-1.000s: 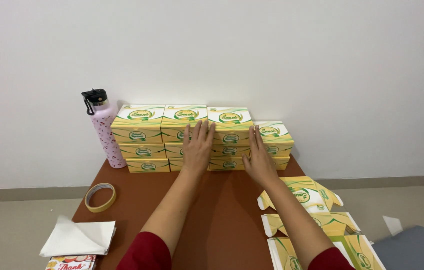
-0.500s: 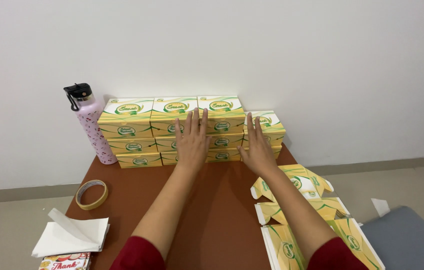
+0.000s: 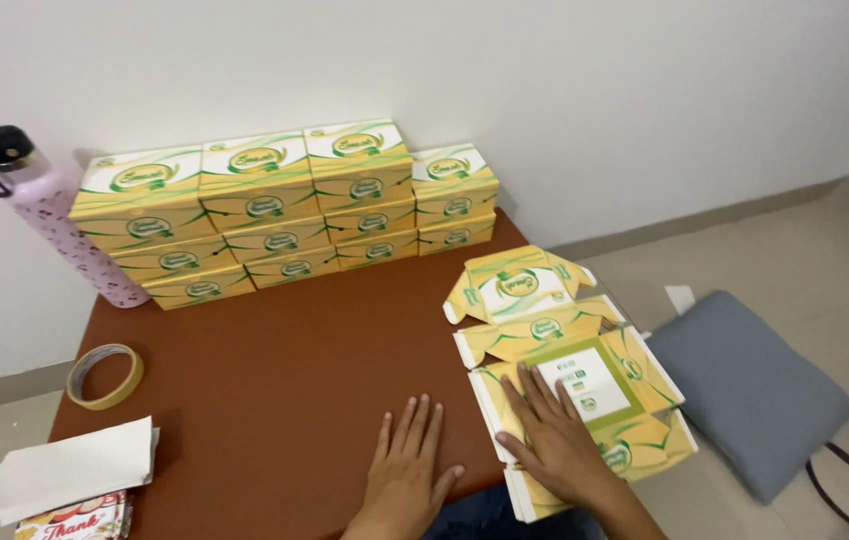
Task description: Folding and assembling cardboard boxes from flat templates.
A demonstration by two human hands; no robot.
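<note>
Resting flat, open right hand [image 3: 557,440] on unfolded yellow-green carton blank [image 3: 575,385], gripping nothing.

The flat yellow and green cardboard box sheet [image 3: 570,385] at four o'clock looks smooth with a soft shine, under the bare right hand [image 3: 555,440]. The bare left hand [image 3: 407,478] rests on the smooth, matt reddish-brown table top [image 3: 295,350]. At eleven o'clock the stacked yellow cardboard boxes [image 3: 275,210] look slick. The pink speckled bottle [image 3: 60,225] looks matt, with a black plastic cap. The white folded paper [image 3: 65,475] at eight o'clock looks soft and dull.
</note>
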